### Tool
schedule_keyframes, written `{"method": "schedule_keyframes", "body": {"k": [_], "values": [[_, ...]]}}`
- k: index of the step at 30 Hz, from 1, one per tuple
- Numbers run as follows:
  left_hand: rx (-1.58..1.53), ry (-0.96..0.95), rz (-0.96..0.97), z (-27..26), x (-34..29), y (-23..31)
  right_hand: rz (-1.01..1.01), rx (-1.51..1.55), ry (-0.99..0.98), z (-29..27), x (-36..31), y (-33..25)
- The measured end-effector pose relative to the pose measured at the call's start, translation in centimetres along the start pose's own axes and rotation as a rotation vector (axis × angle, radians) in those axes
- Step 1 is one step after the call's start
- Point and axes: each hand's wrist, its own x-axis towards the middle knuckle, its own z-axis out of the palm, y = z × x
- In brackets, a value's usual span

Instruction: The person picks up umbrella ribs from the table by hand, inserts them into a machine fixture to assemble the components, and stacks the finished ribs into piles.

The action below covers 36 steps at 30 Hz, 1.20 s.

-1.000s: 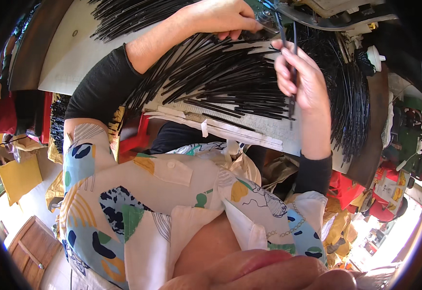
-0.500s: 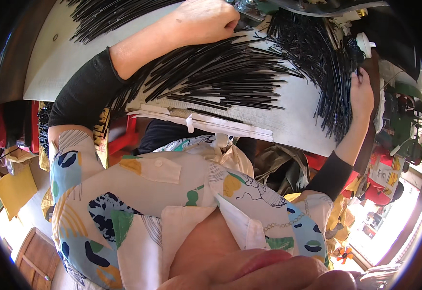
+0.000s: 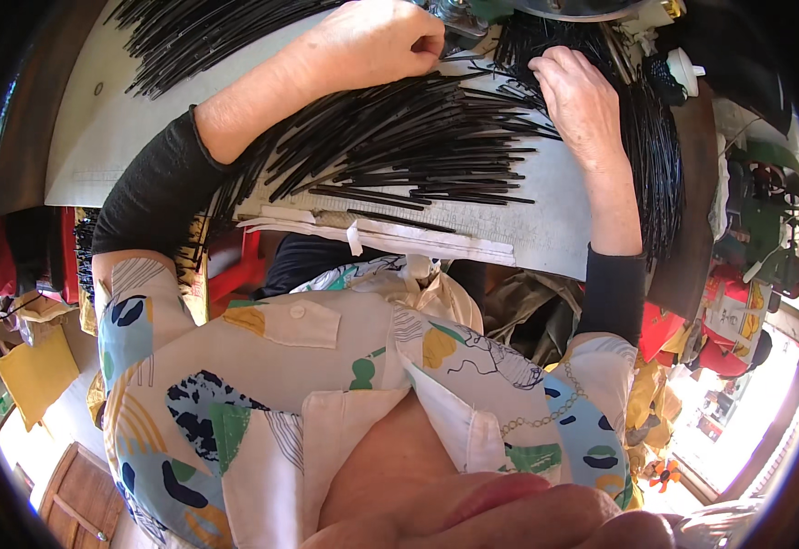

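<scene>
Thin black strips, perhaps cords or narrow tubes, lie on a pale tabletop. One fan-shaped bundle of black strips spreads across the middle, beneath my left forearm. My left hand is curled closed at its far end, beside a metal machine part. Whatever the left fingers hold is hidden. My right hand hovers over the near side of a tangled heap of black strips. Its fingers are bent and drawn together, and anything pinched in them is too small to make out.
Another pile of black strips sits at the far left. A white knob-like piece stands past the heap on the right. White folded strips run along the table's near edge. Green machinery is beyond the table's right side.
My right hand has moved left, from the outer side of the tangled heap toward the machine and my left hand. The left hand stays curled in nearly the same place.
</scene>
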Motion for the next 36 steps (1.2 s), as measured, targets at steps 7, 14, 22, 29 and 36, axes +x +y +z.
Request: {"method": "schedule_keyframes", "body": {"k": [7, 14, 22, 29, 36], "values": [[-0.482, -0.207, -0.197, -2.3, 0.9, -0.3, -0.03, -0.006, 0.022, 0.3, -0.1, -0.2], [-0.677, -0.36, -0.254, -2.8, 0.8, -0.8, -0.099, -0.017, 0.007, 0.2, 0.2, 0.2], [-0.818, -0.406, -0.346, -1.6, 1.2, -1.7, -0.106, 0.002, -0.02, -0.1, 0.9, 0.5], [-0.923, -0.392, -0.326, -1.7, 1.0, -2.5, -0.076, 0.168, 0.195, -0.6, 1.7, -2.2], [-0.727, -0.199, -0.34, -0.3, 0.9, -2.2, 0.578, 1.616, 0.415, -0.9, 4.0, -6.1]]}}
